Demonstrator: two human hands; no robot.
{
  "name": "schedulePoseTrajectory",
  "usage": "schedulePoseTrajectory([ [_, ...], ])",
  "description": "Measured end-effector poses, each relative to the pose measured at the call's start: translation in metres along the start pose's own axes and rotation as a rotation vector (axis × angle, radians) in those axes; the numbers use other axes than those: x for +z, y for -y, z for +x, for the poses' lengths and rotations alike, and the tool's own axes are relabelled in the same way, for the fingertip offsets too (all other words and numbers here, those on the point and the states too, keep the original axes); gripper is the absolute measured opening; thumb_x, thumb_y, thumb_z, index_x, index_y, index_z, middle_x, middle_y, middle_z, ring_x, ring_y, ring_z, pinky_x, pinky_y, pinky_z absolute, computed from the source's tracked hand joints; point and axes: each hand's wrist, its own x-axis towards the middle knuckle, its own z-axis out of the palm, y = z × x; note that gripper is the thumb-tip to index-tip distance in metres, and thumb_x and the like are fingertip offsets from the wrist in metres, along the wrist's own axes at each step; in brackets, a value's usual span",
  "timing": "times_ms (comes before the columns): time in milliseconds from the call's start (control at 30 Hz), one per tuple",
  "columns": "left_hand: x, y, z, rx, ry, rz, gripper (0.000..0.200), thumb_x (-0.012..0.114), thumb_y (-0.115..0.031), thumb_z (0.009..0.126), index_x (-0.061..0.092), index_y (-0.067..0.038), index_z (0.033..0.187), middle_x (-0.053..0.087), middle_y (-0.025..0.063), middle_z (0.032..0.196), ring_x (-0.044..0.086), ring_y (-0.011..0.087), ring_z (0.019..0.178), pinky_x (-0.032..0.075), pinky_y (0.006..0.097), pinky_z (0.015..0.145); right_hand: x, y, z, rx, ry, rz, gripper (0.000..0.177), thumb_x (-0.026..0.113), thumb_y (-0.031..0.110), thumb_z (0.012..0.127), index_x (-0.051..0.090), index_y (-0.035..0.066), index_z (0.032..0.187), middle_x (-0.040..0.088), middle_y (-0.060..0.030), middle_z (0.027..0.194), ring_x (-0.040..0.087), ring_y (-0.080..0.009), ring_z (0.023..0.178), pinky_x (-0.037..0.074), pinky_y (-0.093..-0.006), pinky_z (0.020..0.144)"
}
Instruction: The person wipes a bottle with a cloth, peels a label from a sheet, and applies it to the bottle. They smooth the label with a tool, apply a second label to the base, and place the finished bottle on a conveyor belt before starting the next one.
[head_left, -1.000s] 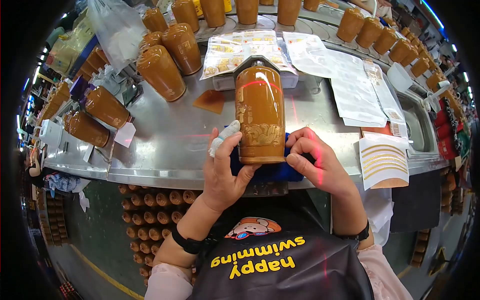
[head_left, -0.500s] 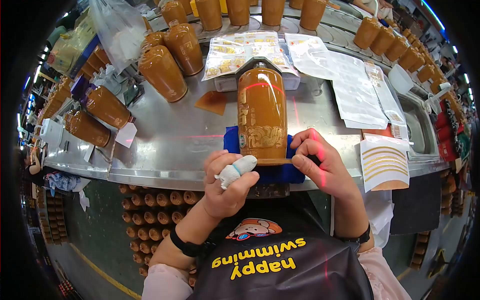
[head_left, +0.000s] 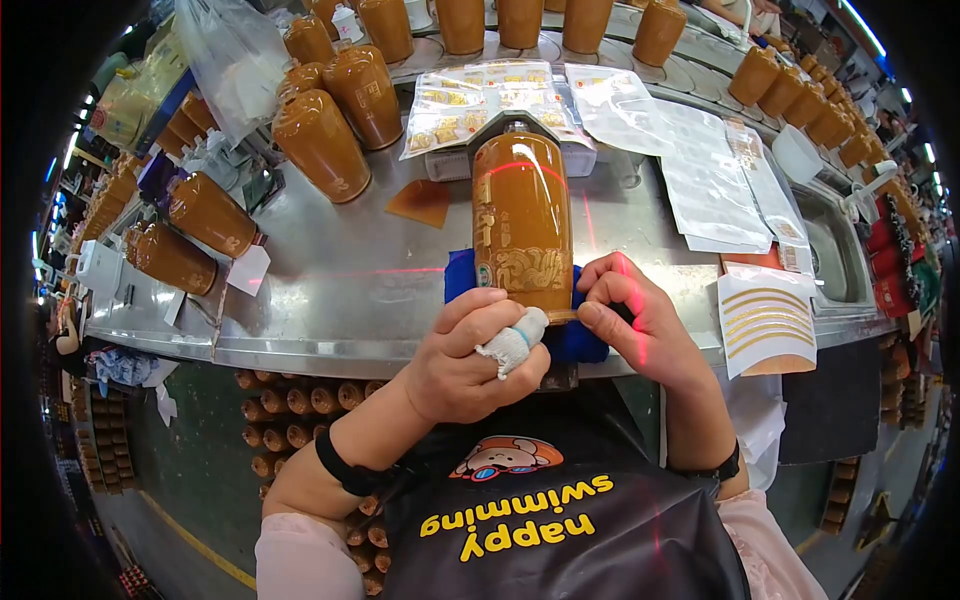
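Observation:
A glossy brown bottle (head_left: 521, 215) with raised gold decoration lies with its base toward me, on a blue cloth (head_left: 459, 272). Its neck rests in a grey notched holder (head_left: 545, 130). My left hand (head_left: 470, 355), one finger wrapped in white, is curled against the base end; whatever lies under its fingers is hidden. To the right, my right hand (head_left: 640, 320) pinches the end of a narrow brown strip (head_left: 563, 316) between thumb and forefinger. This strip runs along the base edge and disappears behind the wrapped finger.
Sheets of gold labels (head_left: 480, 100) lie behind the bottle, with white backing sheets (head_left: 700, 170) further right. A card with curved gold strips (head_left: 767, 322) sits near the front edge. More brown bottles (head_left: 320, 145) stand left. A sink (head_left: 835, 250) is at right.
My left hand has moved right along the bottle's base, covering more of the brown strip. My right hand stays nearly in place, still pinching. The whole view has shifted slightly.

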Motion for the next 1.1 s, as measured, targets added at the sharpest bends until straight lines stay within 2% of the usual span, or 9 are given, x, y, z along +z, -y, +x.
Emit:
schedulePoseTrajectory([
  [133,0.002,0.000,0.005,0.027,0.050,-0.026,0.018,0.068,-0.013,0.073,0.067,-0.017,0.090,0.067,0.0024,0.099,0.058,0.0220,0.106,0.045,0.0416,0.100,-0.001,-0.001,0.000,-0.013,0.001,-0.018,0.017,0.068,0.014,0.090,0.056,0.003,0.085,0.054,-0.0087,0.097,0.054,-0.0226,0.092,0.045,-0.0329,0.083],
  [333,0.000,0.003,-0.010,-0.198,-0.046,-0.098,0.023,0.070,-0.011,0.072,0.067,-0.016,0.094,0.061,0.0047,0.108,0.054,0.0237,0.101,0.045,0.0419,0.085,-0.006,0.002,-0.002,-0.020,0.001,-0.032,0.017,0.069,0.012,0.089,0.056,0.002,0.085,0.054,-0.0083,0.096,0.053,-0.0222,0.091,0.045,-0.0324,0.080],
  [367,-0.002,0.005,-0.013,-0.147,-0.001,-0.069,0.026,0.072,-0.011,0.070,0.067,-0.018,0.095,0.059,0.0050,0.111,0.052,0.0240,0.101,0.044,0.0401,0.082,-0.005,0.000,-0.001,-0.026,0.000,-0.030,0.017,0.069,0.012,0.089,0.055,0.002,0.084,0.054,-0.0082,0.096,0.053,-0.0221,0.091,0.045,-0.0324,0.079],
  [667,-0.002,0.012,0.000,0.070,0.127,0.019,0.023,0.069,-0.019,0.071,0.065,-0.022,0.093,0.059,-0.0023,0.109,0.048,0.0209,0.104,0.044,0.0361,0.083,-0.007,-0.003,0.000,-0.042,0.009,-0.015,0.018,0.068,0.013,0.090,0.055,0.003,0.084,0.054,-0.0080,0.096,0.053,-0.0224,0.091,0.044,-0.0324,0.080],
  [867,0.003,0.012,0.000,0.019,0.105,-0.015,0.022,0.069,-0.018,0.070,0.064,-0.020,0.091,0.059,0.0002,0.110,0.048,0.0221,0.102,0.045,0.0370,0.082,-0.009,0.002,-0.002,-0.044,0.051,0.028,0.019,0.067,0.014,0.092,0.055,0.003,0.083,0.054,-0.0077,0.098,0.053,-0.0212,0.090,0.044,-0.0313,0.080],
  [967,0.008,0.012,-0.015,-0.053,-0.004,0.010,0.025,0.071,-0.016,0.067,0.064,-0.019,0.091,0.060,0.0029,0.111,0.048,0.0226,0.102,0.045,0.0368,0.080,-0.014,0.010,-0.004,-0.088,0.106,0.109,0.020,0.065,0.019,0.094,0.055,0.004,0.085,0.053,-0.0086,0.103,0.050,-0.0177,0.093,0.043,-0.0296,0.082],
  [1100,0.004,0.012,-0.019,-0.049,0.043,0.025,0.028,0.073,-0.014,0.065,0.064,-0.019,0.091,0.060,0.0045,0.113,0.048,0.0227,0.103,0.045,0.0361,0.079,-0.015,0.004,-0.001,-0.130,0.119,0.046,0.021,0.064,0.021,0.096,0.056,0.004,0.086,0.052,-0.0075,0.105,0.048,-0.0147,0.092,0.043,-0.0273,0.080],
])
